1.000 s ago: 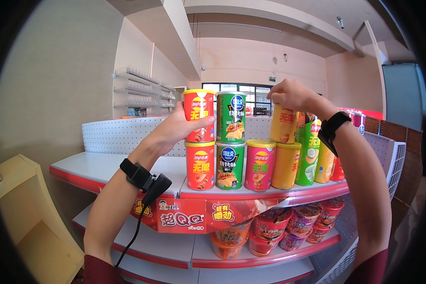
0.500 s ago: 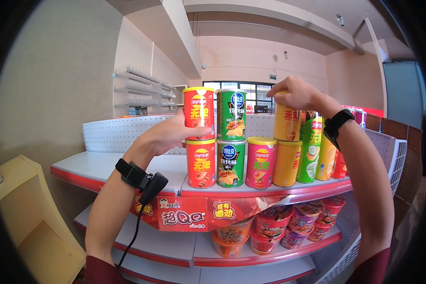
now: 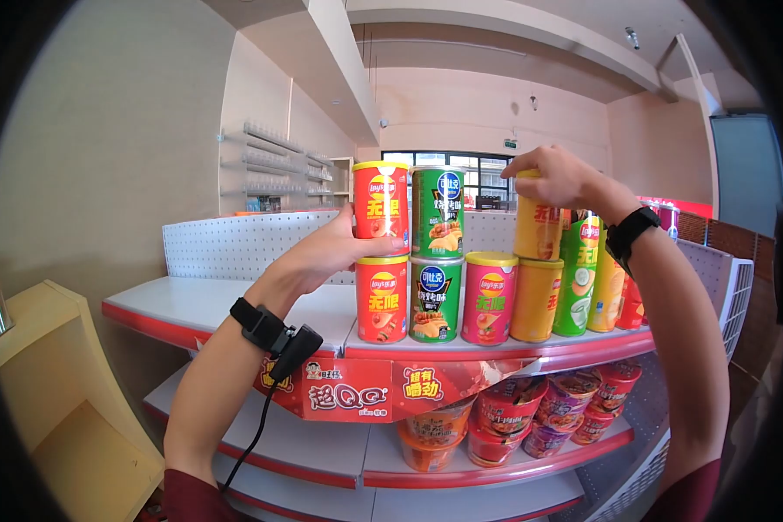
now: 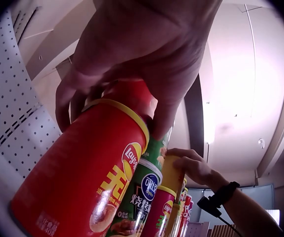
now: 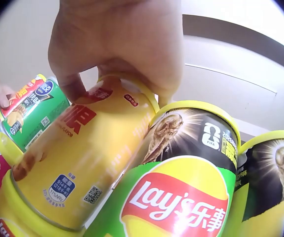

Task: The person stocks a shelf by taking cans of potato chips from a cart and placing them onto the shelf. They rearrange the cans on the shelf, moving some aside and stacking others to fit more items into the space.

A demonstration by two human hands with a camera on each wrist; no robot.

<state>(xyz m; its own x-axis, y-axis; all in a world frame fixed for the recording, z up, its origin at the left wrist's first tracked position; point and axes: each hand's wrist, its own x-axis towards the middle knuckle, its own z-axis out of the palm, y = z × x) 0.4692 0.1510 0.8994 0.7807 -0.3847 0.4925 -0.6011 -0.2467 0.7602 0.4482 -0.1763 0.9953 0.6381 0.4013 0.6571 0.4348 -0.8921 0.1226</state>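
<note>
My left hand [image 3: 326, 252] holds a red Lay's can [image 3: 380, 196] low down, its thumb across the front. That can stands on a matching red can [image 3: 381, 304], whose yellow lid [image 4: 114, 106] shows below my fingers in the left wrist view. My right hand [image 3: 561, 178] grips a yellow can [image 5: 77, 148] by its top from above. This can rests on another yellow can [image 3: 536, 300]. Between my hands are two stacked green cans, the upper one [image 3: 438, 213] over the lower one [image 3: 435, 300], and a single pink can [image 3: 490, 300].
Right of the yellow stack stands a tall green Lay's can [image 3: 577, 278], with more cans beyond. A perforated back panel [image 3: 235, 252] rises behind the shelf [image 3: 209, 304]. Several instant noodle tubs [image 3: 505, 409] sit one shelf down, behind a hanging red banner [image 3: 348, 391].
My left hand has slid down the upper red can, its thumb now near the can's base. My right hand stays at the top of the yellow can. The whole head view has shifted slightly.
</note>
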